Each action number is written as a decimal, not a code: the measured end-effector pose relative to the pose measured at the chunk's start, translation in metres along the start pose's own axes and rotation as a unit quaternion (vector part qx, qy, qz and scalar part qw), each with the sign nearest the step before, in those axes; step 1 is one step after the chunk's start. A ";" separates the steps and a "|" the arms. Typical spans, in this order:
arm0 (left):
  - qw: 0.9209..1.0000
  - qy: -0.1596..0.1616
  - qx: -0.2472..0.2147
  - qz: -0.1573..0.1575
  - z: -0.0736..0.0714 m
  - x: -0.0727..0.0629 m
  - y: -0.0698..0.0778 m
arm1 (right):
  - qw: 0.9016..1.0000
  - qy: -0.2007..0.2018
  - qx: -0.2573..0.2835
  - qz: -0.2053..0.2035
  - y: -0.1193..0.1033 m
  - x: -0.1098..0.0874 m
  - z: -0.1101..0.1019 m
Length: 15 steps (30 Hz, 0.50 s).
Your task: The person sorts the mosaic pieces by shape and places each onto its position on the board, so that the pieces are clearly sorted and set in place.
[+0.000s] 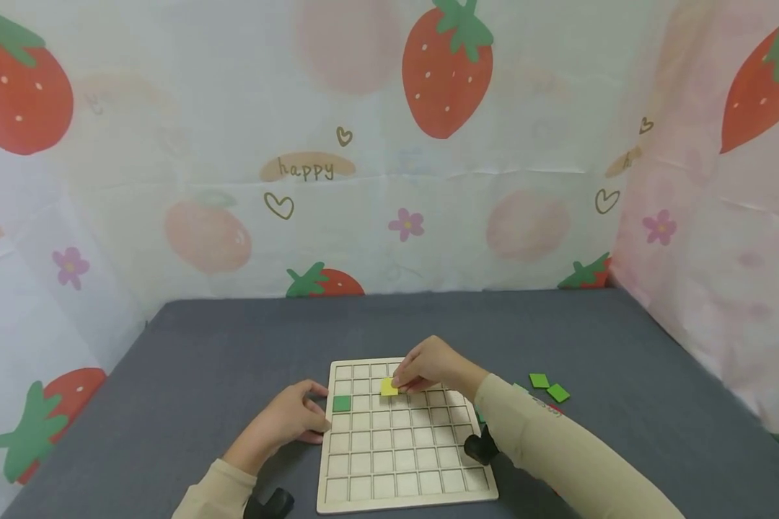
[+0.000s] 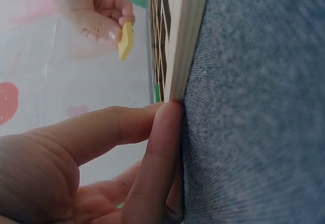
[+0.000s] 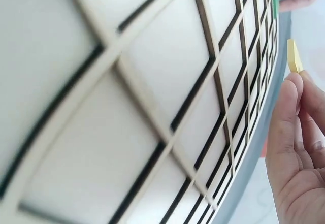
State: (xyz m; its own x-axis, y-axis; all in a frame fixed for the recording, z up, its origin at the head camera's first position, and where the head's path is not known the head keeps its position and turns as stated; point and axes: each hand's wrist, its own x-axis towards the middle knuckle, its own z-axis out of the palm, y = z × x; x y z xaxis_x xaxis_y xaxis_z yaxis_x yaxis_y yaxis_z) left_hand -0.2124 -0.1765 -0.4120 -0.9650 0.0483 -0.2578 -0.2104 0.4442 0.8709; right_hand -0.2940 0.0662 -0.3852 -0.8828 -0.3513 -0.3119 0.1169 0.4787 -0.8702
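A pale wooden grid board [image 1: 405,502] lies on the table, with a green square tile [image 1: 341,404] in a cell near its left edge. My right hand [image 1: 431,364] pinches a yellow square tile [image 1: 388,387] between thumb and fingertips over the upper middle of the board. In the right wrist view, that yellow tile [image 3: 293,56] sticks out past the fingertips, raised above the grid. My left hand [image 1: 292,414] rests on the table with its fingertips at the board's left edge. Close up in the left wrist view, the left fingers [image 2: 160,142] touch the board's side [image 2: 185,36].
Loose green tiles [image 1: 539,380] lie on the grey tablecloth [image 1: 234,346] right of the board. More tiles, including a red one [image 1: 555,409], are partly hidden behind the right sleeve [image 1: 558,440]. A strawberry-print curtain [image 1: 389,238] stands behind the table and at both sides.
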 end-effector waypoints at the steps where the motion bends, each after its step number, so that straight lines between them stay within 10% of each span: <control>1: 1.000 0.000 0.000 0.000 0.000 -0.001 0.000 | 1.000 -0.003 0.000 -0.001 -0.001 0.000 0.002; 15: 1.000 0.009 0.003 -0.004 0.001 0.001 0.000 | 0.999 -0.024 0.021 -0.006 -0.011 0.002 0.024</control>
State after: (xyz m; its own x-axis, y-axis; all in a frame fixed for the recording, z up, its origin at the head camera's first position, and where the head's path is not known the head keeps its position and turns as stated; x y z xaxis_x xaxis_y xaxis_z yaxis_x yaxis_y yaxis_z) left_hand -0.2133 -0.1757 -0.4130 -0.9660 0.0286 -0.2569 -0.2170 0.4500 0.8662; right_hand -0.2863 0.0405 -0.3859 -0.8611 -0.3956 -0.3192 0.1266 0.4412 -0.8884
